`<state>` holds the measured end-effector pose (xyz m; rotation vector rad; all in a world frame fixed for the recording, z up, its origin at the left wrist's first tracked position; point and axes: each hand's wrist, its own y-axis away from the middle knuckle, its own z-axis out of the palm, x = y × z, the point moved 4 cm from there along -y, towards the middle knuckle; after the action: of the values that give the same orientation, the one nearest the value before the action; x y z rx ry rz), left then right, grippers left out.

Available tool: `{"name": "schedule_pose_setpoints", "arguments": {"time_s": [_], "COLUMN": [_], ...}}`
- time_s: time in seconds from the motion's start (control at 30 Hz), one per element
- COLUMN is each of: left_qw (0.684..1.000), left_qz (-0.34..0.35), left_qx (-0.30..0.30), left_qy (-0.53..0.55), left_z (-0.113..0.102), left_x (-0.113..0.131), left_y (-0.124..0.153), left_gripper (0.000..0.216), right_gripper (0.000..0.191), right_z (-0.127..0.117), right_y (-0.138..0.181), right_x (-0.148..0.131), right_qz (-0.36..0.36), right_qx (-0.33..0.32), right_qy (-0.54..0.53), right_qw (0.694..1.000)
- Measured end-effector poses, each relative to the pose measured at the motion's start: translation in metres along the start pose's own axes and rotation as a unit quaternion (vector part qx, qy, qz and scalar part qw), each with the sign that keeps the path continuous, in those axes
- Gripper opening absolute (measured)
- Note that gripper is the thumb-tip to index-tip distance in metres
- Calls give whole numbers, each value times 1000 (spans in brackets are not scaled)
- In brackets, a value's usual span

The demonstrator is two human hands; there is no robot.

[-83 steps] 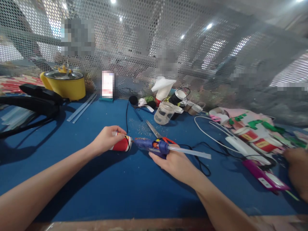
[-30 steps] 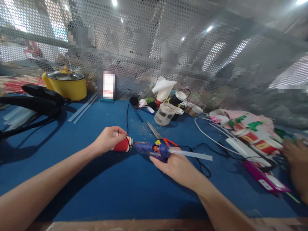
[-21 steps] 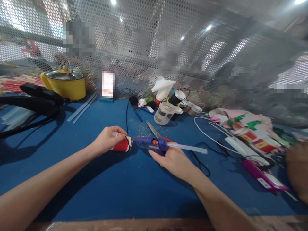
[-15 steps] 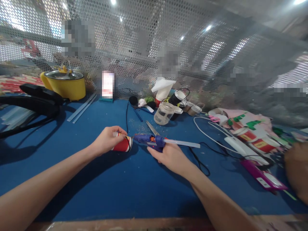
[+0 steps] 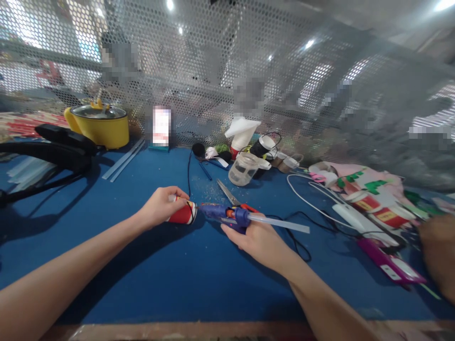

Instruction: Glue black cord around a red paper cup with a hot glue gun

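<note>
My left hand (image 5: 164,204) is closed around a small red paper cup (image 5: 182,215) that lies on its side. A black cord (image 5: 188,173) runs from the far side of the table to the cup and wraps near its rim. In my right hand (image 5: 261,239) is a blue hot glue gun (image 5: 223,213), its nozzle pointing left, close to the cup's rim. Whether the nozzle touches the cup I cannot tell. A clear glue stick (image 5: 284,222) sticks out of the gun's back. Behind the gun lie scissors (image 5: 228,192) with red handles, partly hidden.
A clear plastic cup (image 5: 243,169), balls of yarn and more paper cups stand at the back. Left are a yellow pot (image 5: 103,125), a phone (image 5: 161,127) and glue sticks (image 5: 122,161). Right lie a white power strip (image 5: 350,220), a purple device (image 5: 389,263) and another person's blurred hand (image 5: 439,251).
The glue gun in my right hand has moved slightly right and down, its nozzle a little farther from the cup. My left hand still holds the cup almost unmoved.
</note>
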<state>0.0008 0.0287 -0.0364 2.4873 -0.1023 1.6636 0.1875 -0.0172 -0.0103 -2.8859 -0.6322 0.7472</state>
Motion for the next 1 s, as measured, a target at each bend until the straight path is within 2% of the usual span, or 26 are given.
{"name": "schedule_pose_setpoints", "arguments": {"time_s": [0.1,0.2,0.3,0.4,0.47,0.63,0.83,1.0], "left_qw": [1000,1000,1000,1000,1000,999,1000,999], "left_qz": [-1,-2,-4,-2,-9,-14,-2,-2], "left_qx": [3,4,1,4,5,11,6,10], "left_qy": [0,2,6,13,22,29,23,31], "left_z": [0,-1,-1,-2,-1,-2,-4,-3], "left_x": [0,-2,-3,-4,-5,-6,-7,-6], "left_y": [0,0,0,0,-1,-2,-1,-2], "left_gripper": [18,17,17,16,16,17,19,20], "right_gripper": [20,21,15,14,17,24,22,23], "right_z": [0,1,1,0,-3,-24,-53,-62], "right_y": [5,8,7,1,-6,-29,-77,-106], "right_x": [0,1,6,16,24,54,90,111], "right_qz": [-4,29,107,155,158,183,227,276], "right_qx": [9,-15,-45,-59,-43,73,123,113], "right_qy": [-3,-39,-140,-269,-337,-450,-425,-380], "right_qw": [1000,999,983,949,927,871,868,876]}}
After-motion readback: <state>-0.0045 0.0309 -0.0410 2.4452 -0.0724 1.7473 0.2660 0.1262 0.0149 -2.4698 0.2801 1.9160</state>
